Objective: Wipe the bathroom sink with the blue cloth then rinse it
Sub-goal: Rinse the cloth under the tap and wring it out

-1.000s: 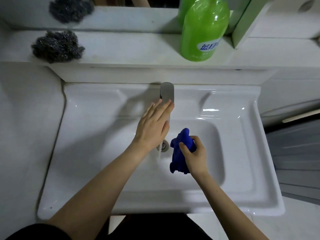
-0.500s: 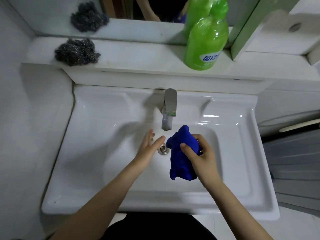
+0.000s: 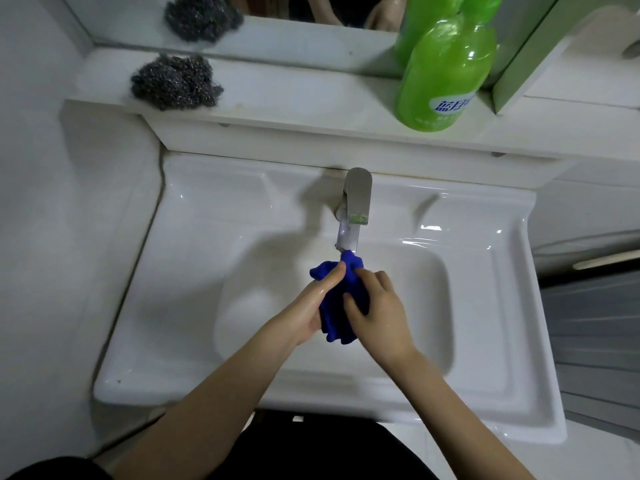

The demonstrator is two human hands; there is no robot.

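Both hands meet over the basin of the white sink [image 3: 194, 341], clasped on the blue cloth [image 3: 341, 299] from either side. Left hand [image 3: 311, 306]: palm against the cloth's left side, thumb laid along the upper fold, skin wet and shiny. Right hand [image 3: 377, 310]: fingers curled over the cloth's right side, thumb pressed into the middle of it. Cloth bunched into a vertical wad between the two palms; upper tip pokes out above the fingers, lower corners hang free below the hands, clear of the basin floor as far as can be judged. The tip sits directly under, and just about touching, the spout end of the metal tap [image 3: 355, 209], which stands just beyond the hands. Whether water runs: cannot tell. On the shelf [image 3: 294, 109] behind the tap, well beyond the hands: steel wool pad [image 3: 175, 83] far off to the left, green bottle [image 3: 446, 77] off to the right, both doubled in the mirror [image 3: 294, 32] above
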